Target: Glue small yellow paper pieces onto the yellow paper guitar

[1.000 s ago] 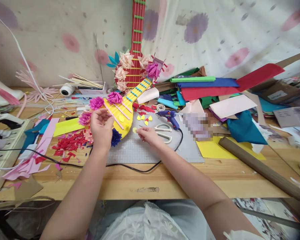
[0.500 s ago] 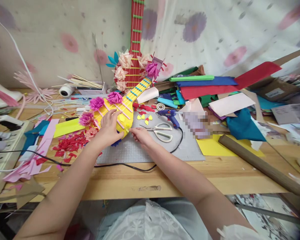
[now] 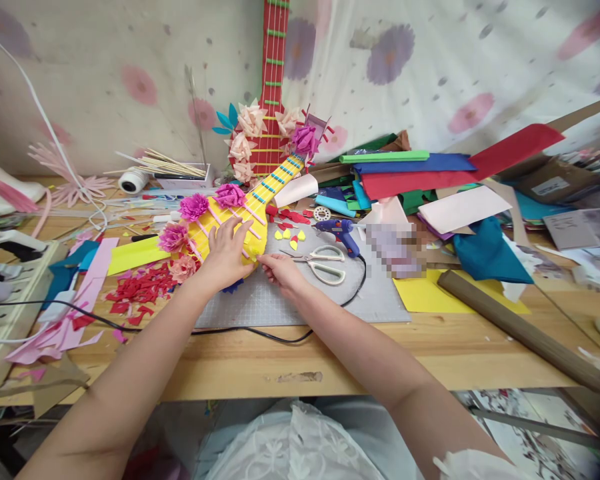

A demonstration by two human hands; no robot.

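A yellow paper lute (image 3: 216, 220) with pink and magenta paper flowers lies slanted on the grey cutting mat (image 3: 380, 293). My left hand (image 3: 226, 252) rests on its body, fingers spread, thumb near the lower right edge. At that edge my right hand (image 3: 279, 270) has its fingertips pinched together, close to a small yellow paper piece (image 3: 253, 248). What the pinch holds, if anything, is too small to make out. Scissors (image 3: 325, 263) lie just right of this hand. Several yellow paper petals (image 3: 294, 241) are on the mat above it.
A blue glue gun (image 3: 337, 232) lies behind the scissors, its black cable (image 3: 275, 339) running along the mat's front. A red paper lute (image 3: 273, 87) stands behind. Red scraps (image 3: 143, 290) and a power strip (image 3: 25, 287) are left; coloured paper and a brown roll (image 3: 520, 333) are right.
My left hand has shifted slightly right and up on the lute, its thumb closer to the right fingertips. The right hand has barely moved and stays pinched at the lute's edge.
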